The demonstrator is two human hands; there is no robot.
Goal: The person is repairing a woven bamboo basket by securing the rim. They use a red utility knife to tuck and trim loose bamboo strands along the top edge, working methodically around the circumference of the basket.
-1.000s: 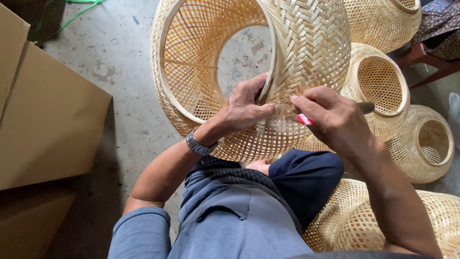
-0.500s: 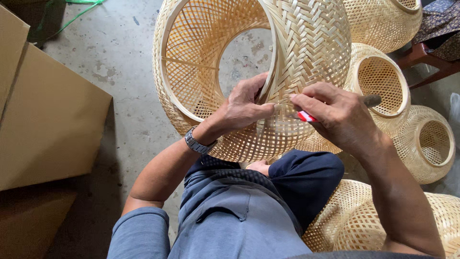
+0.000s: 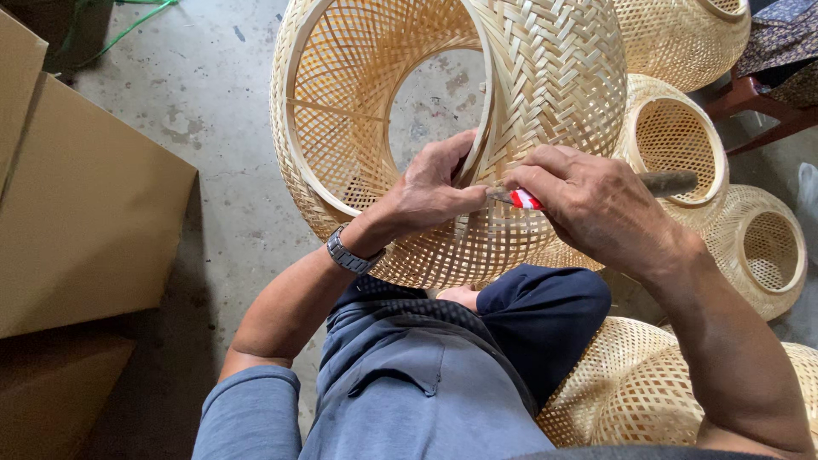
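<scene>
A big woven bamboo lampshade [image 3: 545, 94] fills the upper middle of the frame, tipped on its side so its open ring faces the camera, its lower curve resting against the seated person's knee. To the left, flat brown cardboard sheets [image 3: 85, 213] lie on the grey concrete floor [image 3: 213, 111]. More woven shades [image 3: 682, 136] crowd the right side, one behind the big one, a smaller one [image 3: 767, 251] at the right edge, and another [image 3: 630, 383] low at the lower right beside the dark blue trouser leg [image 3: 545, 315]. The right hand [image 3: 596, 209], right of centre, is wrapped around a slim tool with a red and white band [image 3: 524, 200], its wooden handle [image 3: 673, 181] poking out past the knuckles toward the right. The left hand [image 3: 434, 192], at centre, pinches the rim strip of the big shade where the tool's tip meets it, fingers curled tight on the weave. A metal wristwatch [image 3: 345, 253] sits on the left wrist.
</scene>
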